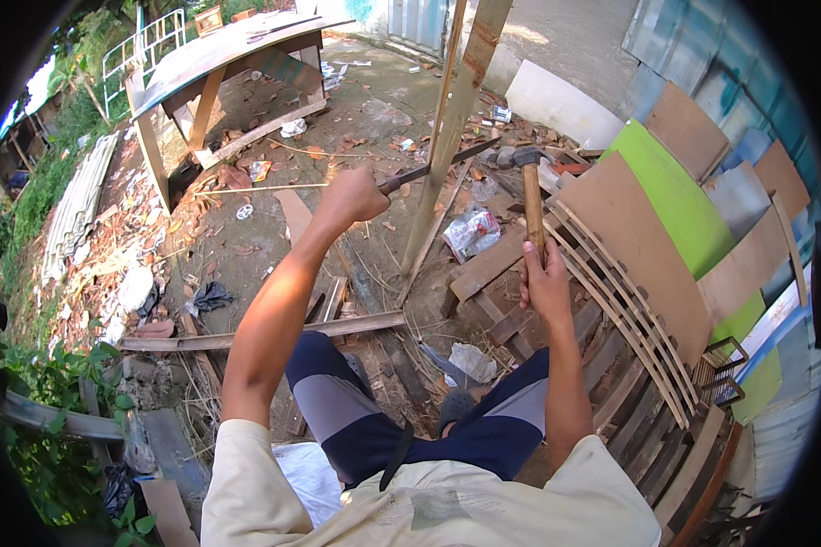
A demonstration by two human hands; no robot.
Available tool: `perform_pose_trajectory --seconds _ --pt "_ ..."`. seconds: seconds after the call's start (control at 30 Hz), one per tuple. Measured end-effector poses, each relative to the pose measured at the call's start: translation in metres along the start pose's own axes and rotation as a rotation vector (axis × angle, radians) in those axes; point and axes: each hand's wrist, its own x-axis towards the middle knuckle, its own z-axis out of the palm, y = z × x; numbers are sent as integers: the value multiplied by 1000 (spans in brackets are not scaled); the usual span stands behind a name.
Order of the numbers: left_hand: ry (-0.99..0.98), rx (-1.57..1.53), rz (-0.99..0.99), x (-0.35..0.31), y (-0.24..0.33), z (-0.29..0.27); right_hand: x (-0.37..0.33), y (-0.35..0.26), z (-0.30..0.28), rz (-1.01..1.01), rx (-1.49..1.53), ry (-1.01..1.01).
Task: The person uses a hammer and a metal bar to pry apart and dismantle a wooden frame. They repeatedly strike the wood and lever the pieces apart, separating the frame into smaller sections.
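My left hand is raised and closed on the handle end of a long dark metal bar, whose tip rests against an upright wooden post. Out to the right, my right hand grips the wooden handle of a hammer, with its metal head up near the post and a curved brown board. The post leans from the ground up past the top of the view.
Loose planks, rubble and litter cover the dirt ground. A wooden workbench stands at the back left. Curved slatted boards and green and brown panels are stacked on the right. My legs are bent below.
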Motion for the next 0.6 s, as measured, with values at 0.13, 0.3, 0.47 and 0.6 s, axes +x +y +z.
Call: perform_pose_trajectory --seconds 0.13,0.3,0.47,0.6 --pt "-3 18 40 -11 8 -13 -7 -40 -1 -71 -14 -11" --pt "-32 51 76 -16 24 -34 -14 -43 -8 -41 -6 32" --pt "-82 6 58 -8 14 -1 -16 -34 -11 -39 -64 -10" --pt "-99 -35 13 4 14 31 -8 -26 -10 43 -263 -6"
